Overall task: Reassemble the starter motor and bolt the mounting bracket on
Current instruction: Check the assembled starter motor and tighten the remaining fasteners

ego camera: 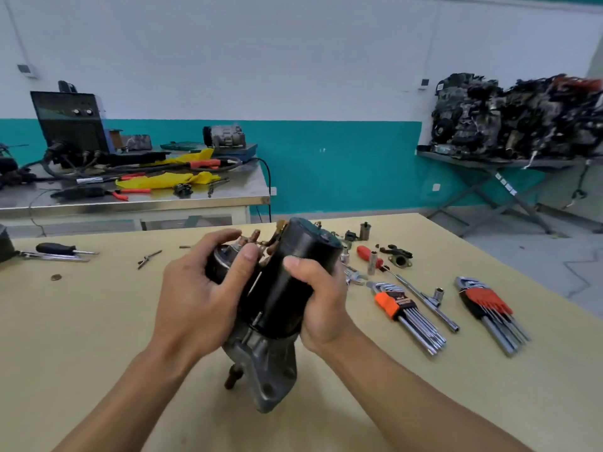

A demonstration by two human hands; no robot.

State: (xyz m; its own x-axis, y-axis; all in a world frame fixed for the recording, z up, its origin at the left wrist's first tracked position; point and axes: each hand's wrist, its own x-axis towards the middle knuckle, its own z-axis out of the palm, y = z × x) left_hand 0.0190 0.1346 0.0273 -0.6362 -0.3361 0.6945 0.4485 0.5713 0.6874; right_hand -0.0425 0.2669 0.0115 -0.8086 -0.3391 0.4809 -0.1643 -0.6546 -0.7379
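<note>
The starter motor [287, 282] is held up over the yellow table [98, 321], its black cylindrical body pointing away from me and its grey cast nose housing [267, 370] pointing down toward me. My left hand [199, 295] wraps the smaller solenoid cylinder on the left side, thumb laid across its end near the copper terminals [256, 238]. My right hand [323, 305] grips the main black body from the right. A small bracket-like metal part [399, 256] lies on the table beyond the motor, to the right.
Two hex key sets [404, 308] [489, 308], a long socket wrench [424, 298], sockets, a red-handled screwdriver [368, 254] and spanners lie right of the motor. A black-handled screwdriver [62, 249] and pliers [148, 258] lie at left. A steel bench [137, 197] stands behind.
</note>
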